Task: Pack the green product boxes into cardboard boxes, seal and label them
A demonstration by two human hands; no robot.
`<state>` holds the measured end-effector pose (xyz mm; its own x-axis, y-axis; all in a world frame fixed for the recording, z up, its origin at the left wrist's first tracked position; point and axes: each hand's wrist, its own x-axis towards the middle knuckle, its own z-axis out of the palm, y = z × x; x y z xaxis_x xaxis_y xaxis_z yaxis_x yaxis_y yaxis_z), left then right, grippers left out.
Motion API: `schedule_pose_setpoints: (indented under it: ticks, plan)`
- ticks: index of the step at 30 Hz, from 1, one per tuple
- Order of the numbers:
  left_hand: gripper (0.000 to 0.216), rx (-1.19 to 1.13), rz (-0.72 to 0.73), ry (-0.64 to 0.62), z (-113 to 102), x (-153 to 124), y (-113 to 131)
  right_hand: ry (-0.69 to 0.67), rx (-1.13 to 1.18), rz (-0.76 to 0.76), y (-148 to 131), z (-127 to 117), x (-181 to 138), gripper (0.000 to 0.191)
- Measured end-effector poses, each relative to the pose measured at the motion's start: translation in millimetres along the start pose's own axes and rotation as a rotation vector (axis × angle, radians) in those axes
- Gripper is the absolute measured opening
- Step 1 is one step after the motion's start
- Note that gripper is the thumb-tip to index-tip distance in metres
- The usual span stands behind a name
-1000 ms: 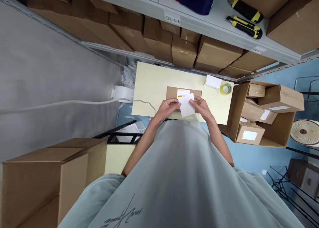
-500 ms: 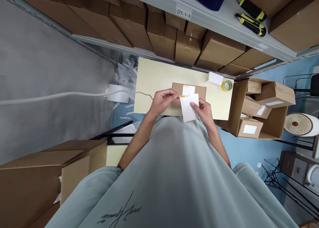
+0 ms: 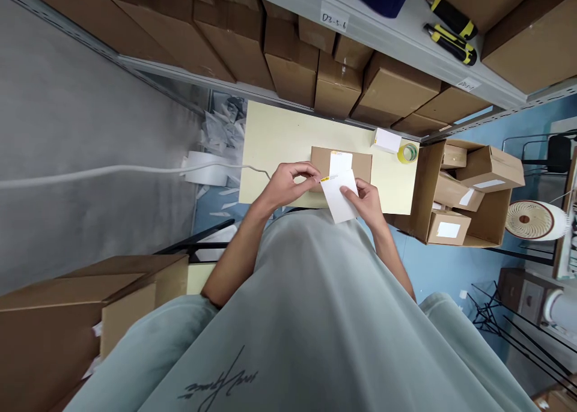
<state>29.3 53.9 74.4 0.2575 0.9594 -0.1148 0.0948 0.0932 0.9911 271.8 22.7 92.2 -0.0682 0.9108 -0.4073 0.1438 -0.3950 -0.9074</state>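
Observation:
A white label sheet [image 3: 340, 197] with a small yellow mark at its top left corner is between my hands. My right hand [image 3: 366, 202] grips its right side, thumb flat on the front and fingers behind. At the yellow-marked corner, my left hand [image 3: 292, 185] pinches with thumb and forefinger. Behind the sheet a small cardboard box [image 3: 359, 163] lies on the cream table [image 3: 274, 136]. Another white label [image 3: 341, 161] is on that box, its lower part covered by the sheet.
A white box [image 3: 386, 140] and a roll of yellow-green tape [image 3: 408, 153] sit at the table's right end. Beside it stands an open carton [image 3: 424, 190] of smaller boxes. A shelf [image 3: 387, 30] with utility knives [image 3: 451, 42] overhangs the back. A white cable [image 3: 135, 169] crosses the left.
The label sheet has tilted and shifted slightly left, its marked corner now at my left fingertips. My left hand has moved a little left.

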Motion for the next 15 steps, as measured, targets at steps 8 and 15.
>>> schedule_pose_setpoints:
  ticks: [8, 15]
  plan:
    - [0.030, -0.035, -0.017, -0.034, 1, 1, 5, -0.079, 0.034, 0.040, -5, -7, 3, 0.054]
    - [0.036, -0.081, -0.048, -0.060, 2, 3, 9, -0.130, 0.058, 0.054, 0, -8, 12, 0.054]
